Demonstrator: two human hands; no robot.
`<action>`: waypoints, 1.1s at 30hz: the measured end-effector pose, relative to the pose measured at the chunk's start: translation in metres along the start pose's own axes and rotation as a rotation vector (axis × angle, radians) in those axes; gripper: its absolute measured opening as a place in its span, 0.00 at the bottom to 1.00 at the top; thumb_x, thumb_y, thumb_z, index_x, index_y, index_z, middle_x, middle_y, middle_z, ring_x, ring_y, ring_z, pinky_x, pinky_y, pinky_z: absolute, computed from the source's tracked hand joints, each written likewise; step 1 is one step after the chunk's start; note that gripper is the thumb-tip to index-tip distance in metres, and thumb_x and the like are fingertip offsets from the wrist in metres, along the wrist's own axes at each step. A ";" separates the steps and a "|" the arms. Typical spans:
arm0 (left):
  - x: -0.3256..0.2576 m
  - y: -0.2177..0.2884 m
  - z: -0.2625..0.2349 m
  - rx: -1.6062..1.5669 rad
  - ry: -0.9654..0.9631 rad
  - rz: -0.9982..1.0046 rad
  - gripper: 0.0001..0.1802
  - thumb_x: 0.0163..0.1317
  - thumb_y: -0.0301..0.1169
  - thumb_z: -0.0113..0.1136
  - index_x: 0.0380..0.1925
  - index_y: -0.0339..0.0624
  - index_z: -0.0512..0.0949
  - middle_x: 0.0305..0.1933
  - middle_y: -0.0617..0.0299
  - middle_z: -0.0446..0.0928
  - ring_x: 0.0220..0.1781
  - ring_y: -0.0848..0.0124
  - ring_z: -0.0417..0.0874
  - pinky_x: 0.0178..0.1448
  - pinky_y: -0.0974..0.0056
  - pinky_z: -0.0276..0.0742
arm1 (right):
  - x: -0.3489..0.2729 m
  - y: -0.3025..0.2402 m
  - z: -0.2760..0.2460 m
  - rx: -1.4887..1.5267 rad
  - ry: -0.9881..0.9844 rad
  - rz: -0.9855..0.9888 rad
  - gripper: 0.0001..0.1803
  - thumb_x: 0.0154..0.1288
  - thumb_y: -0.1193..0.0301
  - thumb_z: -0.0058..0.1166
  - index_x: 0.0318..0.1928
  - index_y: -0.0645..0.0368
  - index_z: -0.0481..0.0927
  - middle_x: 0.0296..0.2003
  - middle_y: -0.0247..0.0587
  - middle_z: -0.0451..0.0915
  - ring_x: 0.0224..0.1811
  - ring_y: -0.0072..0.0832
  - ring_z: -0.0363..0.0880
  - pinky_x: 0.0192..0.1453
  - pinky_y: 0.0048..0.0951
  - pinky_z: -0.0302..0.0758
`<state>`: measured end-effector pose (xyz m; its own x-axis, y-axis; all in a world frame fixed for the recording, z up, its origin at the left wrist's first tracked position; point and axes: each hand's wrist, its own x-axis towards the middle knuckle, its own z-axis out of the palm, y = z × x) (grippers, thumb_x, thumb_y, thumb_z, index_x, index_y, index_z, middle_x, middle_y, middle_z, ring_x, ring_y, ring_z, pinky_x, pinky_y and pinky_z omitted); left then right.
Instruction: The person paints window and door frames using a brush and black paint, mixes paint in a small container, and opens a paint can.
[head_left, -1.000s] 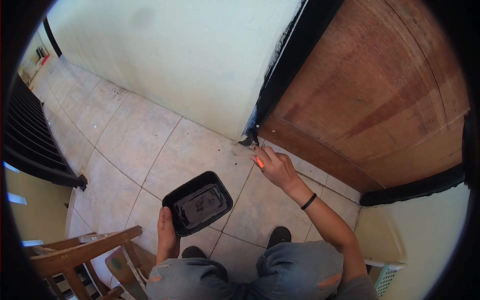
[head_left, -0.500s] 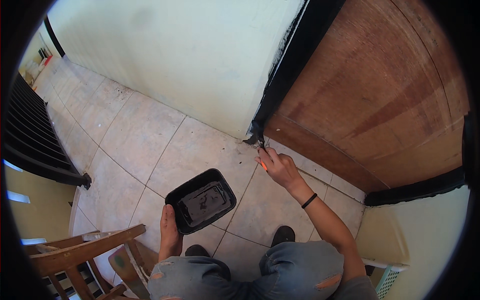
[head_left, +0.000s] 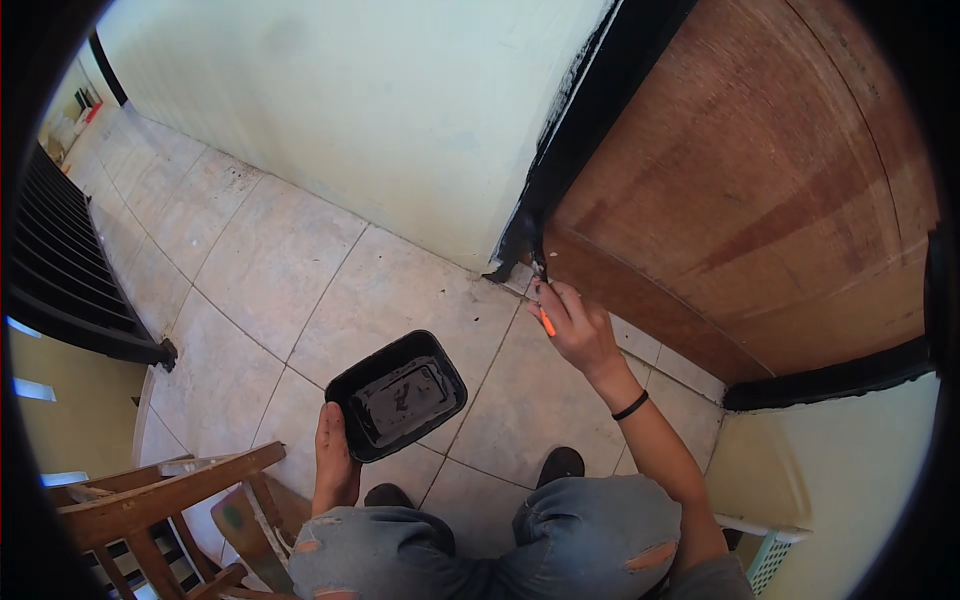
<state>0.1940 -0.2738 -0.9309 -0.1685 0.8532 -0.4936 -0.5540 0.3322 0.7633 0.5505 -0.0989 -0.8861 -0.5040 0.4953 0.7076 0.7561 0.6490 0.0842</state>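
My left hand grips the near left corner of a black plastic tray, thumb over its rim. Dark paint lies thinly across the tray's bottom. In my right hand is a paintbrush with an orange handle, fingers closed round it. Its dark bristles reach the lower end of the black door frame, close to the floor; the exact contact is hard to make out. Beside the frame stands a brown wooden door.
A pale wall meets the tiled floor ahead. To the left are a black railing and a wooden chair-like frame. At the lower right sits a pale green plastic basket. My shoes rest on the tiles.
My right hand has moved slightly right with the paintbrush, whose bristles shifted up and right along the foot of the door frame. My left hand still holds the tray.
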 end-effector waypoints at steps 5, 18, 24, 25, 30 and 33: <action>0.003 0.001 0.004 0.018 0.017 -0.004 0.24 0.87 0.49 0.46 0.67 0.43 0.72 0.61 0.62 0.82 0.60 0.71 0.86 0.62 0.62 0.84 | -0.034 0.007 0.043 0.119 -0.254 0.091 0.17 0.71 0.64 0.70 0.52 0.61 0.85 0.35 0.41 0.79 0.23 0.34 0.84 0.27 0.34 0.83; -0.004 0.004 0.003 -0.005 0.038 -0.030 0.23 0.87 0.48 0.47 0.67 0.44 0.72 0.62 0.62 0.83 0.60 0.71 0.86 0.61 0.62 0.85 | 0.028 0.005 -0.020 0.024 0.038 0.003 0.19 0.67 0.67 0.73 0.54 0.63 0.84 0.38 0.41 0.81 0.24 0.34 0.82 0.27 0.33 0.82; -0.004 0.002 0.004 -0.001 0.025 -0.008 0.23 0.86 0.49 0.48 0.67 0.44 0.72 0.61 0.63 0.82 0.60 0.72 0.86 0.61 0.61 0.85 | -0.033 0.004 0.050 0.053 -0.272 0.019 0.16 0.71 0.64 0.69 0.51 0.62 0.84 0.35 0.43 0.79 0.24 0.37 0.84 0.26 0.36 0.81; -0.002 -0.002 0.001 -0.004 0.027 -0.014 0.23 0.86 0.49 0.48 0.67 0.44 0.72 0.61 0.63 0.82 0.60 0.72 0.86 0.61 0.61 0.85 | -0.037 0.004 0.057 0.097 -0.311 0.061 0.15 0.73 0.64 0.68 0.50 0.61 0.83 0.35 0.44 0.78 0.24 0.39 0.84 0.26 0.37 0.81; -0.006 0.000 0.000 -0.009 0.031 -0.006 0.24 0.86 0.49 0.48 0.67 0.44 0.72 0.61 0.62 0.82 0.60 0.71 0.86 0.60 0.62 0.86 | -0.009 -0.002 0.050 0.244 -0.330 0.159 0.13 0.76 0.64 0.65 0.49 0.60 0.82 0.35 0.47 0.79 0.27 0.44 0.86 0.27 0.41 0.82; -0.004 0.002 0.003 -0.009 0.036 0.002 0.24 0.86 0.49 0.48 0.67 0.44 0.72 0.61 0.62 0.83 0.59 0.71 0.86 0.60 0.62 0.86 | 0.019 0.009 0.036 0.180 -0.287 0.144 0.13 0.74 0.65 0.67 0.49 0.62 0.83 0.36 0.46 0.81 0.27 0.43 0.86 0.27 0.39 0.82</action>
<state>0.1958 -0.2751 -0.9262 -0.1985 0.8389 -0.5068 -0.5610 0.3267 0.7606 0.5327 -0.0625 -0.8971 -0.5136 0.7144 0.4752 0.7554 0.6392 -0.1445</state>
